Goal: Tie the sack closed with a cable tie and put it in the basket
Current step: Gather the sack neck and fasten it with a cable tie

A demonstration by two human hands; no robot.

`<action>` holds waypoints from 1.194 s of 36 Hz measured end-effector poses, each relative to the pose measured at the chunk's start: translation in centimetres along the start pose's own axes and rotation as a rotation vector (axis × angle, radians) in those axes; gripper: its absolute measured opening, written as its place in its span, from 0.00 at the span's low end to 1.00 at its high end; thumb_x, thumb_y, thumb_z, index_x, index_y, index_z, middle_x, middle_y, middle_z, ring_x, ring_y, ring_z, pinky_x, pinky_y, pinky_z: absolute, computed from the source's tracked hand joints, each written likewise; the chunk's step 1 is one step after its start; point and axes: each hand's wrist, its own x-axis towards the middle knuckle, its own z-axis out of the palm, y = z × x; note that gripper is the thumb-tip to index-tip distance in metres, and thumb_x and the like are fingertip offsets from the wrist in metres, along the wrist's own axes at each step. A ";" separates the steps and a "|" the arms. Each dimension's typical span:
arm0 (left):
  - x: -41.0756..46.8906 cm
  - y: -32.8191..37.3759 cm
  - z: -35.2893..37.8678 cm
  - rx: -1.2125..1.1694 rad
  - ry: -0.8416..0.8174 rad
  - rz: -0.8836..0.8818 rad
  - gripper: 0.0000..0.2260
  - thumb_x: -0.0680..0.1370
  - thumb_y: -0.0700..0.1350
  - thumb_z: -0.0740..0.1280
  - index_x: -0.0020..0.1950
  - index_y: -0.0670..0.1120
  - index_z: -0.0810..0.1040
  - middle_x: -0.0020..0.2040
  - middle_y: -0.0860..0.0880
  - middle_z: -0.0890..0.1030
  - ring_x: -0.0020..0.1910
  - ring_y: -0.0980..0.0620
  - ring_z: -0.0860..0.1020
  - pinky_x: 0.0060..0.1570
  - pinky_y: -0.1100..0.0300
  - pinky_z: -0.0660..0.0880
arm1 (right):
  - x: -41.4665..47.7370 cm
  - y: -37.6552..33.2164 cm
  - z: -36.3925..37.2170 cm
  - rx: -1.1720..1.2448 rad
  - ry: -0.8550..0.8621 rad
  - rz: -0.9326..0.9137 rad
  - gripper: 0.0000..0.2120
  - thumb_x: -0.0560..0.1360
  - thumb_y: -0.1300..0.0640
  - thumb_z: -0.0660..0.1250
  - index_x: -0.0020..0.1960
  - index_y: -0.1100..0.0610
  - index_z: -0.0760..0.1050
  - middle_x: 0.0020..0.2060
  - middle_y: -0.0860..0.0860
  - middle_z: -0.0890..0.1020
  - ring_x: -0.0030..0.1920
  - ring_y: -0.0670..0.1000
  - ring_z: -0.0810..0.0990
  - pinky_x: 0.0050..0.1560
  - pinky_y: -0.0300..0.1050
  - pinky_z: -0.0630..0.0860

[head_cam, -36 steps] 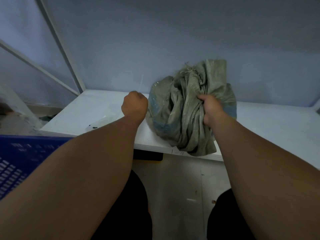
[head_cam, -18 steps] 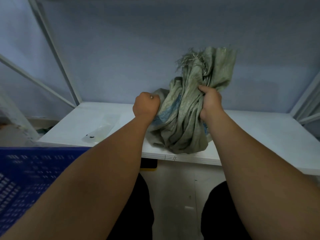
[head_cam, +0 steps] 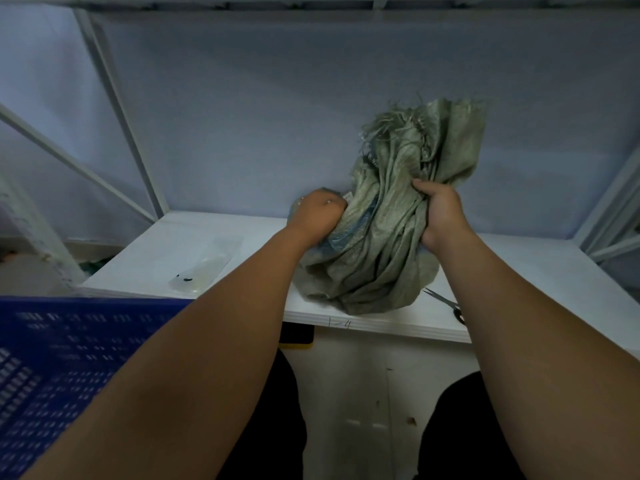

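Right hand [head_cam: 440, 213] is gripping the bunched neck of the sack [head_cam: 377, 261] on the table [head_cam: 221, 233]; left hand [head_cam: 320, 216], fisted, is pressing against it, hold unclear; tying and basket [head_cam: 69, 358] are waiting.

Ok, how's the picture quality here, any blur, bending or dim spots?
Head view: dim bluish light, no glare; wide-angle distortion splays the shelf frame outward near the edges; the frayed top of the sack and holes of the blue basket look soft.

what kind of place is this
Likely a packing or work station rather than a home: a plain white table inside a white metal frame, a blue plastic basket beside it, and a woven sack on the table.
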 end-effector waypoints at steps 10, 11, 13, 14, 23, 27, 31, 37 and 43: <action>-0.6 2.3 1.0 -0.155 -0.033 -0.059 0.15 0.78 0.43 0.62 0.30 0.47 0.71 0.32 0.50 0.76 0.34 0.54 0.73 0.40 0.61 0.69 | -1.5 -1.0 0.8 -0.100 -0.107 0.064 0.16 0.78 0.61 0.63 0.63 0.63 0.79 0.56 0.60 0.85 0.56 0.60 0.84 0.56 0.55 0.80; -0.7 2.6 1.0 -0.176 -0.035 -0.070 0.17 0.79 0.42 0.62 0.30 0.48 0.71 0.32 0.51 0.76 0.34 0.55 0.73 0.39 0.63 0.69 | -1.6 -0.9 1.0 -0.120 -0.124 0.071 0.16 0.78 0.61 0.63 0.63 0.63 0.79 0.55 0.59 0.85 0.56 0.60 0.84 0.55 0.54 0.81; -0.7 3.0 1.1 -0.184 -0.043 -0.080 0.14 0.80 0.43 0.62 0.34 0.46 0.73 0.35 0.49 0.77 0.34 0.56 0.73 0.36 0.67 0.70 | -1.7 -0.7 1.0 -0.183 -0.157 0.078 0.17 0.76 0.60 0.65 0.63 0.62 0.79 0.55 0.59 0.85 0.56 0.59 0.84 0.55 0.53 0.81; -0.7 3.3 1.2 -0.179 -0.049 -0.082 0.11 0.80 0.43 0.62 0.38 0.44 0.75 0.38 0.47 0.79 0.35 0.55 0.74 0.36 0.69 0.70 | -1.6 -0.5 1.1 -0.217 -0.168 0.076 0.19 0.74 0.59 0.67 0.63 0.62 0.79 0.55 0.58 0.85 0.56 0.59 0.84 0.56 0.53 0.80; -1.0 3.3 2.7 -0.152 -0.165 -0.077 0.10 0.78 0.41 0.62 0.41 0.43 0.80 0.45 0.43 0.83 0.47 0.46 0.81 0.54 0.53 0.76 | -2.2 0.6 1.9 -0.334 -0.254 0.190 0.14 0.78 0.59 0.62 0.60 0.61 0.81 0.50 0.58 0.86 0.50 0.58 0.85 0.54 0.51 0.80; -0.9 3.2 2.3 -0.147 -0.170 -0.097 0.08 0.78 0.41 0.62 0.43 0.42 0.80 0.48 0.38 0.83 0.47 0.46 0.80 0.54 0.53 0.76 | -2.6 0.7 2.5 -0.363 -0.268 0.212 0.13 0.79 0.57 0.61 0.55 0.59 0.82 0.46 0.57 0.87 0.47 0.56 0.85 0.52 0.50 0.79; -1.1 3.0 1.7 -0.169 -0.177 -0.128 0.10 0.80 0.41 0.60 0.49 0.39 0.80 0.48 0.39 0.82 0.46 0.47 0.78 0.49 0.56 0.73 | -2.9 0.8 3.0 -0.414 -0.268 0.221 0.12 0.79 0.56 0.62 0.50 0.59 0.82 0.40 0.56 0.87 0.42 0.55 0.85 0.49 0.48 0.79; -0.9 3.1 1.2 -0.214 -0.173 -0.149 0.10 0.81 0.40 0.60 0.45 0.40 0.80 0.43 0.43 0.82 0.43 0.48 0.79 0.47 0.57 0.74 | -3.0 1.2 2.8 -0.490 -0.293 0.201 0.13 0.80 0.52 0.62 0.54 0.57 0.82 0.45 0.55 0.87 0.47 0.55 0.85 0.52 0.48 0.79; -0.9 2.6 0.9 -0.148 -0.146 -0.119 0.10 0.78 0.40 0.62 0.37 0.41 0.76 0.38 0.40 0.78 0.38 0.49 0.75 0.42 0.57 0.70 | -2.6 1.7 2.0 -0.846 -0.274 -0.011 0.24 0.77 0.42 0.66 0.70 0.53 0.76 0.60 0.50 0.82 0.58 0.51 0.81 0.63 0.48 0.75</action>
